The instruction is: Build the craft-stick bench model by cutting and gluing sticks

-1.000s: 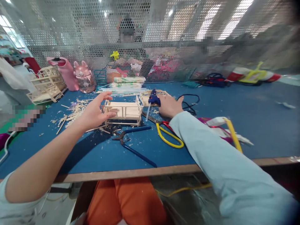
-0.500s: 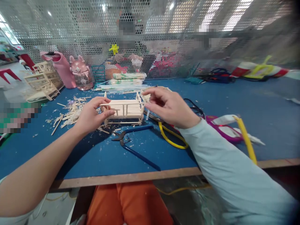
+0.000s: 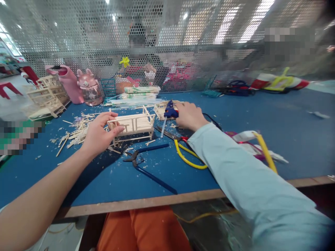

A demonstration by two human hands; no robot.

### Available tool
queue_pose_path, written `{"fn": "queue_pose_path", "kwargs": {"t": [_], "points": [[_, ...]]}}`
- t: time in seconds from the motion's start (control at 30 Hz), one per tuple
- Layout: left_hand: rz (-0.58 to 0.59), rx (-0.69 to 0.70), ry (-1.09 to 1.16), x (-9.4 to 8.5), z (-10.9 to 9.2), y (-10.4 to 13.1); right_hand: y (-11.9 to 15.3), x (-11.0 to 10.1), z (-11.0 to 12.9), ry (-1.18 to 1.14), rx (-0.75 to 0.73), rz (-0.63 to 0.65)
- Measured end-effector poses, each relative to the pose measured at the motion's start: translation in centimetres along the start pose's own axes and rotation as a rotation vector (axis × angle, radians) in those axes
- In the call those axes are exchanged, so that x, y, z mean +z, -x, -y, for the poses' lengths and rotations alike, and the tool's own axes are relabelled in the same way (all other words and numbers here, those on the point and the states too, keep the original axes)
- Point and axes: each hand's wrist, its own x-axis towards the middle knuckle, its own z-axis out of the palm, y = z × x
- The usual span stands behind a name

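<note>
Nearest, the blue-handled pliers (image 3: 134,158) are seen open on the table (image 3: 99,188). Beyond them, the stick frame (image 3: 133,126) is pinched at its left end by the left hand (image 3: 98,134); its long axis is laid left to right, right end slightly farther. Just beyond that end, the blue glue gun (image 3: 170,111) is touched by the right hand (image 3: 191,116), the nearer hand; whether it is gripped cannot be told. The glue stick (image 3: 163,127) is pointed nearward.

Single head-worn view, looking forward and down over blue table (image 3: 251,139)
</note>
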Motion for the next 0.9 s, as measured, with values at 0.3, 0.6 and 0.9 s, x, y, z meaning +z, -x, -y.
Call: {"fn": "queue_pose_path", "kwargs": {"t": [0.3, 0.6, 0.9], "points": [[0.170, 0.158, -0.162, -0.7, -4.8, -2.5, 2.0, -0.6, 3.5, -0.550, -0.229, -0.355], [0.419, 0.146, -0.292, 2.7, -6.2, -4.5, 0.6, 1.0, -0.1, -0.290, 0.065, -0.207], [0.026, 0.072, -0.091, -1.4, -5.2, -4.5, -0.1, 3.0, -0.8, -0.105, 0.137, 0.081]]}}
